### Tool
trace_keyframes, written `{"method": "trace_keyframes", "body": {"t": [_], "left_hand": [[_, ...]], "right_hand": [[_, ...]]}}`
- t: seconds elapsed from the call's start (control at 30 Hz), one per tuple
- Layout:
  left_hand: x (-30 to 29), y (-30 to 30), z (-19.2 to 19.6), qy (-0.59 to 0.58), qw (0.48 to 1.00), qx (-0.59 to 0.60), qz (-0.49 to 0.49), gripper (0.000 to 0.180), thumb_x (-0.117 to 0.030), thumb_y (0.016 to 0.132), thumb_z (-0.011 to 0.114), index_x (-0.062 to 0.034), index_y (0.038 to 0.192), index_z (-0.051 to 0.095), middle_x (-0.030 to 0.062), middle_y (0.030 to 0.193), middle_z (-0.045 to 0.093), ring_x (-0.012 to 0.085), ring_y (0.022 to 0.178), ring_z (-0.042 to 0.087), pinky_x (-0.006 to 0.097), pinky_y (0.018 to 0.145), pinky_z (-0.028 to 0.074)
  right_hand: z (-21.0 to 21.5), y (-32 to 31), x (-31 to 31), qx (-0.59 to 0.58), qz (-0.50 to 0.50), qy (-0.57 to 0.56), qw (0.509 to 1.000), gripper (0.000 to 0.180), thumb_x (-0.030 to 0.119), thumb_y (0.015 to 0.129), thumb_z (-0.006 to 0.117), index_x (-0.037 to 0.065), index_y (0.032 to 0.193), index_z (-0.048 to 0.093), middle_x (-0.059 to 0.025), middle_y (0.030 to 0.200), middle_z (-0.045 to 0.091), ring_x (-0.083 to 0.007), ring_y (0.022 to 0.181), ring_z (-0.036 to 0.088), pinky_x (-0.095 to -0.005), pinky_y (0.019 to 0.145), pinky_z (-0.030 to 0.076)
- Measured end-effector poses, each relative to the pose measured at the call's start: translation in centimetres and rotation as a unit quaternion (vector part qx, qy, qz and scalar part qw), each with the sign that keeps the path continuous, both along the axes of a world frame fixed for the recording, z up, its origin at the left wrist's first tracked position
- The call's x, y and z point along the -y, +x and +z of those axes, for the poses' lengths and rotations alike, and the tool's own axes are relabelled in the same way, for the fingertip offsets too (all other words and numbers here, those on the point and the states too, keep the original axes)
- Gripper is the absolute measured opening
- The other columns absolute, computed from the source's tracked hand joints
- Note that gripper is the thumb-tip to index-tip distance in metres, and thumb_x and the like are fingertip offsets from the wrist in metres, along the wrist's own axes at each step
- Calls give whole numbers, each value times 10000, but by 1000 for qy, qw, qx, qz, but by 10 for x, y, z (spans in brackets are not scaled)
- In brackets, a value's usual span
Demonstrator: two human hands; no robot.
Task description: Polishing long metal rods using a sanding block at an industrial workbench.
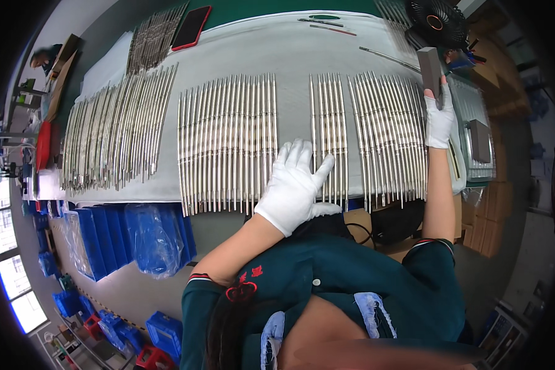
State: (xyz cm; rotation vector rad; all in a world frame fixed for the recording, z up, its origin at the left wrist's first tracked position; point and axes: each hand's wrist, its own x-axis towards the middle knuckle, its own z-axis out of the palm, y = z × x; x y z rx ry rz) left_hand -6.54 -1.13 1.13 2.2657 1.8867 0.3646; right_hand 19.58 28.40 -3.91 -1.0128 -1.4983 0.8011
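Slim silvery metal rods lie side by side in rows on the white-covered table. My left hand, in a white glove, lies with fingers stretched out at the near end of a gap. On one side of it is a wide row of rods; on the other, a small group of rods, which its fingertips and thumb reach. My right hand, its white glove leaving some fingertips bare, is raised at the table's right side. It grips a grey rectangular block. Another row of rods lies just left of that hand.
More rods lie at the left, with a darker bundle behind. A red-edged phone, thin tools and a black fan are along the back. A second grey block rests on clear trays at right. Blue bins stand below left.
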Motion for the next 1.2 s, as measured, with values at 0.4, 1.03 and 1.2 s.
{"method": "trace_keyframes", "body": {"t": [0.4,1.03,1.2], "left_hand": [[-9,9,-1,-10,998,44,-51,978,-762,791,648,-122,1513,490,353,1441,482,525,1393,427,627,1185,253],[42,-39,4,10,998,-10,68,1158,-758,622,768,-43,1487,481,228,1440,522,376,1400,470,672,1164,239],[27,-22,0,-7,1000,18,18,1095,-758,697,722,-24,1478,498,191,1502,498,339,1452,428,648,1202,207]], "right_hand": [[2,2,0,19,-12,0,1000,602,31,971,709,51,1529,483,-104,1554,518,-190,1358,537,-306,1126,414],[6,2,4,34,-29,-9,999,571,55,985,705,47,1520,506,-81,1495,571,-149,1262,585,-284,1074,444],[1,8,-3,73,-36,26,996,574,77,987,710,58,1524,507,-72,1492,573,-138,1260,582,-280,1084,432]]}}
